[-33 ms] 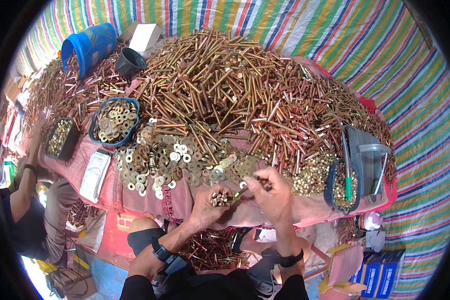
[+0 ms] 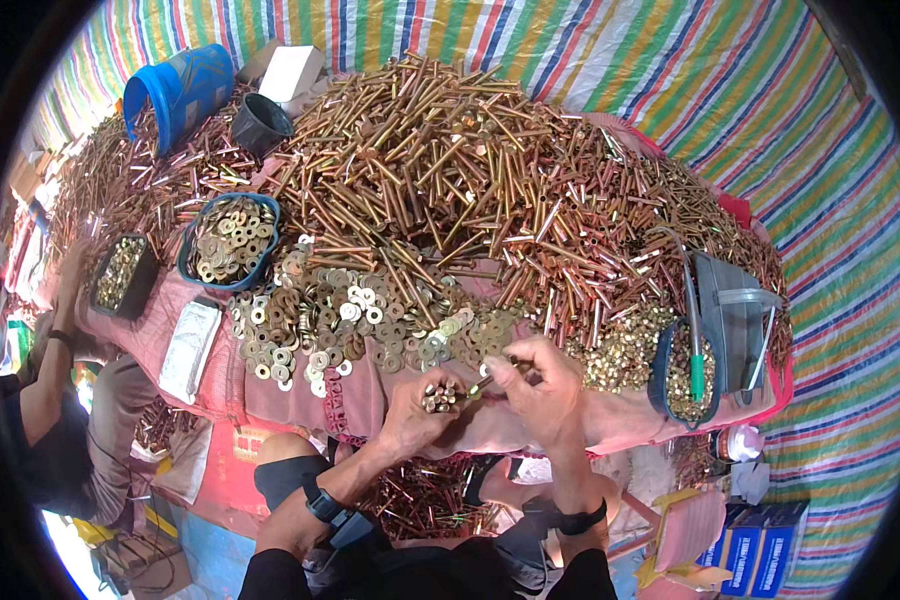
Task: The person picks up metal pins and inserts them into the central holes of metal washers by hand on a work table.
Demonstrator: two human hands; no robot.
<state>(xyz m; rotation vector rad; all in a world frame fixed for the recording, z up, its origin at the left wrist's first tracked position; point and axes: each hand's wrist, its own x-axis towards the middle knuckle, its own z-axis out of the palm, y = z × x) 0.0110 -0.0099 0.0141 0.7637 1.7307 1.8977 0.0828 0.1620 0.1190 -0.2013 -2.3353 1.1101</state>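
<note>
My left hand [image 2: 415,415] is closed around a bundle of short metal rods [image 2: 440,398], bolts or sleeve tubes, whose ends face up. Just to its right, my right hand [image 2: 545,385] is closed, thumb and forefinger pinching a single rod-like bolt [image 2: 482,385] that slants toward the bundle. What the curled fingers of the right hand cover is hidden. Beyond both hands lies a spread of flat round washers [image 2: 370,315]. A heap of small brass-coloured nuts [image 2: 625,345] sits right of my right hand.
A large pile of yellowish metal rods [image 2: 420,150] covers the table's far side. Washers fill a blue basin [image 2: 185,250]; nuts fill a blue tray [image 2: 660,385] with a green-handled tool [image 2: 697,375]. A grey scoop [image 2: 725,310] stands beside it. At left, another person's arm [image 2: 55,360] reaches in.
</note>
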